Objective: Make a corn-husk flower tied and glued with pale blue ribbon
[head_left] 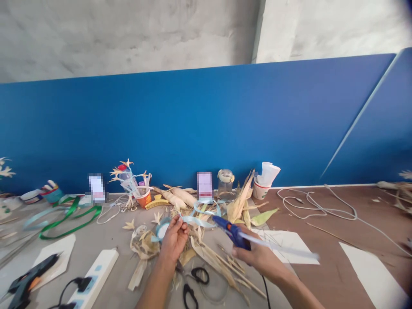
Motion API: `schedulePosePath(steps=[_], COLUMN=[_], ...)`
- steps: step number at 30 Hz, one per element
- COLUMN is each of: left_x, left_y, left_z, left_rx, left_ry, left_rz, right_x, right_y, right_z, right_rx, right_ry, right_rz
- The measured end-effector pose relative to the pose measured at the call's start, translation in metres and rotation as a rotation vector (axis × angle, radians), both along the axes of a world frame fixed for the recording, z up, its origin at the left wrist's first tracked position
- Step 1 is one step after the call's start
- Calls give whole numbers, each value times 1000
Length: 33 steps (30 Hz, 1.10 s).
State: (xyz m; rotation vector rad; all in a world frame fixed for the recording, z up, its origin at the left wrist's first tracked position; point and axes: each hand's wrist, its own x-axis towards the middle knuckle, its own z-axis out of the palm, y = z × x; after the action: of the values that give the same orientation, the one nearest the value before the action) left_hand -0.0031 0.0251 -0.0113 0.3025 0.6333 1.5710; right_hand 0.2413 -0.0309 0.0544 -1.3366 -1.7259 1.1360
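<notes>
My left hand (175, 238) is closed in a pinch on a light blue ribbon (198, 222), which loops away to the right. In my right hand (255, 255) is a blue hot glue gun (230, 229), its nozzle pointing left toward the ribbon. A long whitish glue stick (283, 248) juts out of the gun's back. Beside my left hand lies a ribbon roll (162, 228), partly hidden. Dried corn husks (210, 253) are strewn under and between both hands. Black-handled scissors (200, 275) rest just below my left hand.
A power strip (96, 274) and a black glue gun (34, 274) lie at lower left, with green ribbon (69, 223) behind. Phones, an orange cup (143, 198), a jar (225, 184) and a white cup (261, 189) line the blue partition (206, 124). White cables (322, 210) spread right.
</notes>
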Motion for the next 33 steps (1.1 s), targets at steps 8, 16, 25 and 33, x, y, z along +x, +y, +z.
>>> schedulePosePath(steps=[8,16,25,33], left_x=[2,1,0,0], left_y=[-3,-4,-3,-2], left_z=[4,5,3,2], left_rx=[11,-11,0,-2], left_ry=[43,55,68,62], left_rz=[-1,10,-3,6], right_x=[-53,-72,-72,-73], right_y=[20,32,30,30], right_z=[-9,-29,-27,-27], right_rx=[-109,106,160,147], right_ry=[285,235,214,200], right_rz=[55,102,123,141])
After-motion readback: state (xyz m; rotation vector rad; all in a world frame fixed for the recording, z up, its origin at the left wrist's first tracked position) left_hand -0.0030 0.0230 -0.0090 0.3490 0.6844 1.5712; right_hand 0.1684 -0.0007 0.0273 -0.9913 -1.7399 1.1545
